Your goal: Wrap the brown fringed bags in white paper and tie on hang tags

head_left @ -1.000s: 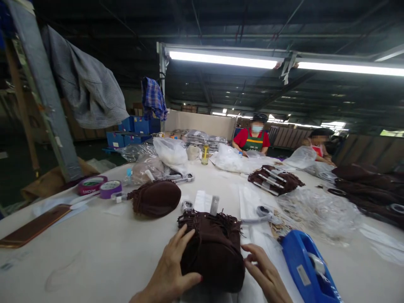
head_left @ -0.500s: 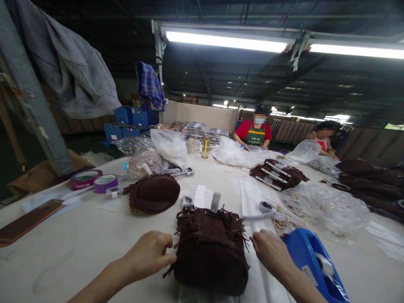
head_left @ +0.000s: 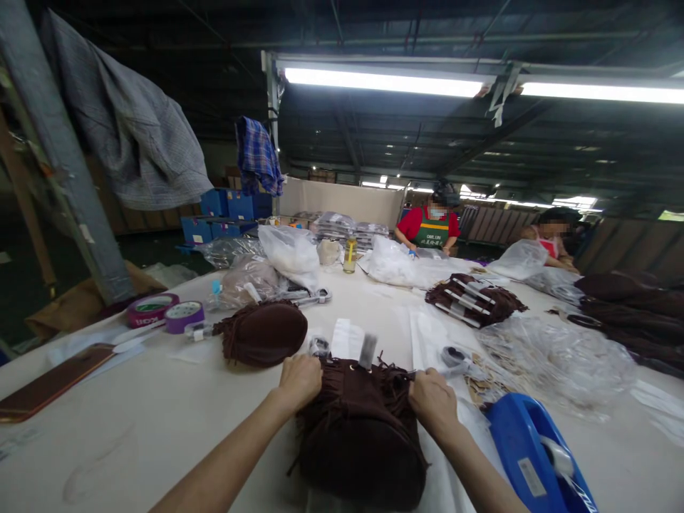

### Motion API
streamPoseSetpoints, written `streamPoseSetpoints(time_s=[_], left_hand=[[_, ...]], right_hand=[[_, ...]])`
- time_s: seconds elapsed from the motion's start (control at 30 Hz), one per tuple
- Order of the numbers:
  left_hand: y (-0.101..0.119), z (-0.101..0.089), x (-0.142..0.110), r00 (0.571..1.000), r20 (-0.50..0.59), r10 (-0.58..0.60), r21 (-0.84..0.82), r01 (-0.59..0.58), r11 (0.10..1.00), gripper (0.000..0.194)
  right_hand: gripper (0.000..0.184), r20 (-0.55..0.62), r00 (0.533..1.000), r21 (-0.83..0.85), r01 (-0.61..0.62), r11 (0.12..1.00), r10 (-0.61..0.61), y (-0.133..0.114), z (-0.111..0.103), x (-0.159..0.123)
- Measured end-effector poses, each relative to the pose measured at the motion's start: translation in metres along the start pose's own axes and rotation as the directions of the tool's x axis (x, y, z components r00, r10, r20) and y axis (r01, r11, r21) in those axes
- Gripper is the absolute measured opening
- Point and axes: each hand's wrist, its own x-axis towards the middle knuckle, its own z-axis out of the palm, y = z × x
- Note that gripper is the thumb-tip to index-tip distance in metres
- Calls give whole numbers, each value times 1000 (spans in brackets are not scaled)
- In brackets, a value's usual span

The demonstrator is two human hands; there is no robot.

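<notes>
The bench (head_left: 160, 427) lies open left of the bag (head_left: 363, 449); the round bag (head_left: 264, 333) and blue dispenser (head_left: 534, 456) flank its way.

The left hand (head_left: 300, 382) and the right hand (head_left: 434, 400) are both up in front, one on each side, well apart. Both hands are bent in like loose fists, with the backs of the hands showing. The fingers are curled, and their tips are hard to see. Both arms are bare. They reach forward from the bottom and lean in toward each other.
</notes>
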Motion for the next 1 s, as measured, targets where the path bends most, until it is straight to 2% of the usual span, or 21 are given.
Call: streamPoseSetpoints(time_s=[0.07, 0.17, 0.27, 0.33, 0.43, 0.47, 0.53, 0.57, 0.6, 0.67, 0.7, 0.77, 0.8, 0.83, 0.9, 1.0], left_hand=[[4, 5, 3, 999, -28, 31, -6, -31, 1000, 24], [15, 11, 11, 994, 4, 106, -32, -106, 994, 22], [7, 6, 9, 999, -38, 39, -20, -39, 999, 21], [-9, 0, -9, 993, -113, -26, -16, 24, 1000, 24], [-26, 0, -60, 971, -237, -32, -69, 16, 997, 29], [-26, 4, -79, 937, -350, 10, -122, -57, 991, 29], [-17, 19, -111, 846, -517, 133, -91, -209, 974, 41], [-8, 28, -121, 811, -559, 173, -50, -241, 969, 56], [0, 35, -125, 809, -560, 176, -37, -236, 971, 67], [17, 43, -121, 852, -508, 129, -76, -193, 978, 74], [23, 43, -114, 888, -449, 95, -117, -164, 980, 67], [30, 36, -97, 946, -324, 20, -197, -88, 976, 38], [31, 31, -88, 959, -282, -19, -222, -46, 974, 23], [31, 26, -79, 964, -261, -54, -239, -10, 971, 13], [27, 18, -65, 957, -269, -109, -263, 36, 964, 12], [12, 14, -47, 940, -301, -162, -327, 57, 943, 16]], right_hand=[[33, 4, 995, 56, 94, 994, -95, -5, 1, 3], [22, 37, 979, 145, 193, 970, -201, -19, 8, 10], [22, -7, 995, 176, 101, 979, -102, -12, 7, 10], [27, -54, 998, 209, 36, 977, -25, 8, 2, -4], [32, -42, 999, 327, 32, 945, -19, 38, 0, -47], [35, -19, 999, 390, 35, 920, -30, 44, 4, -66], [38, 8, 999, 640, 20, 768, -33, 47, 19, -101], [40, 7, 1000, 707, -4, 708, -1, 45, 29, -114], [45, -3, 1000, 754, -17, 656, 29, 41, 38, -124], [53, -21, 996, 809, -31, 587, 81, 32, 51, -131], [55, -17, 996, 834, -34, 551, 89, 28, 54, -128], [49, 25, 998, 897, -50, 439, 64, 21, 51, -118], [44, 52, 997, 925, -67, 373, 49, 18, 47, -111], [40, 77, 996, 946, -84, 312, 33, 16, 41, -105], [36, 103, 994, 967, -109, 231, 35, 13, 31, -95], [34, 108, 991, 972, -122, 199, 82, 11, 22, -90]])
